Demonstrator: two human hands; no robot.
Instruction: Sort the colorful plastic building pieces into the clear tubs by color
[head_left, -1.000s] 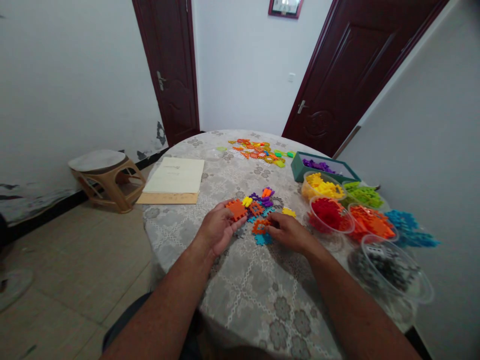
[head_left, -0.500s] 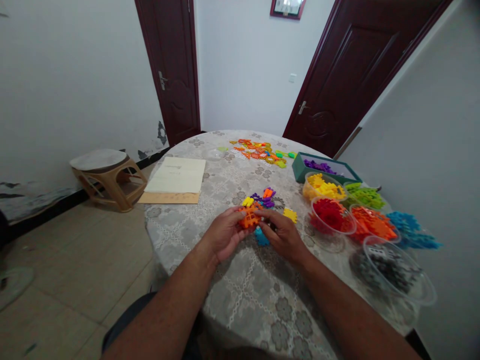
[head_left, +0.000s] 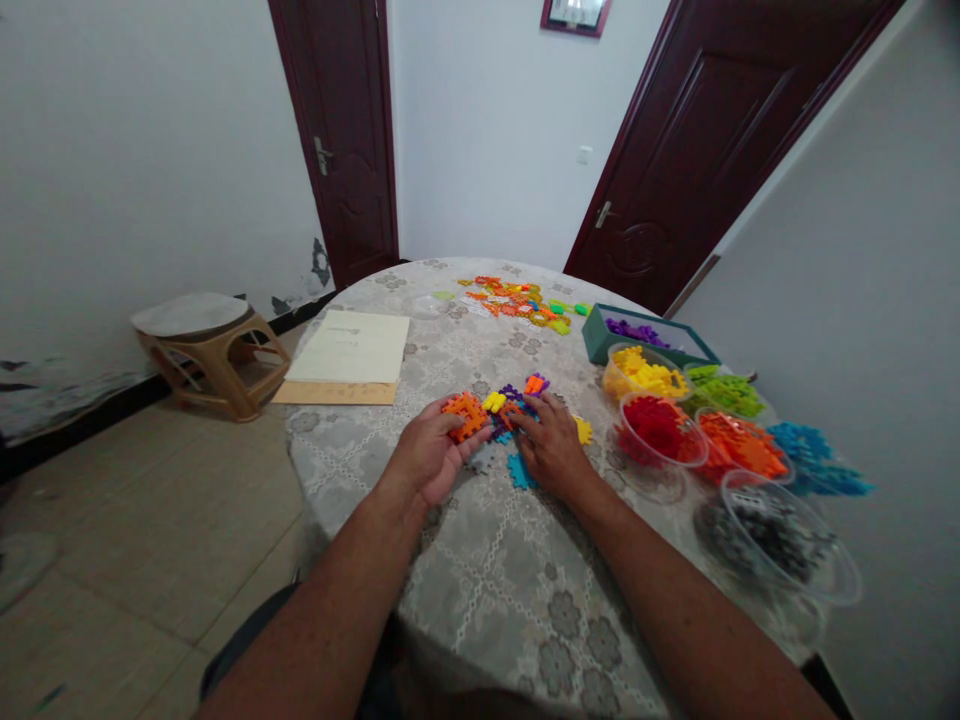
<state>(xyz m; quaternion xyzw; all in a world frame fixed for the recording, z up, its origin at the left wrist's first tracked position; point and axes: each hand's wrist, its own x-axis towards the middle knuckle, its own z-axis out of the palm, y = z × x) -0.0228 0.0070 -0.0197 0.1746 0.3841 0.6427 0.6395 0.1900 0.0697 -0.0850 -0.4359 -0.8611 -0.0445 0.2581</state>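
Note:
My left hand [head_left: 433, 450] holds an orange notched piece [head_left: 466, 415] between thumb and fingers, just above the table. My right hand [head_left: 553, 440] reaches over a small pile of coloured pieces, its fingertips at an orange piece [head_left: 510, 412]; whether they grip it is unclear. Yellow [head_left: 494, 402] and purple pieces lie between the hands, with an orange and purple one [head_left: 535, 384] just beyond. A blue piece [head_left: 519, 471] rests beside the right wrist, and a grey piece [head_left: 482, 459] lies near my left fingertips. A yellow piece [head_left: 583, 430] is partly behind my right hand.
Tubs of yellow [head_left: 646, 375], red [head_left: 660, 430], orange [head_left: 742, 447], green [head_left: 724, 390] and grey pieces [head_left: 784, 535] stand at the right, beside a green box [head_left: 597, 336] and blue pieces [head_left: 817, 460]. Papers [head_left: 349, 348] lie at the left. Mixed flat pieces [head_left: 517, 303] lie farther back.
My hands have moved apart. The orange piece has shifted left in my left hand, while my right hand has let go of it and moved over the pile.

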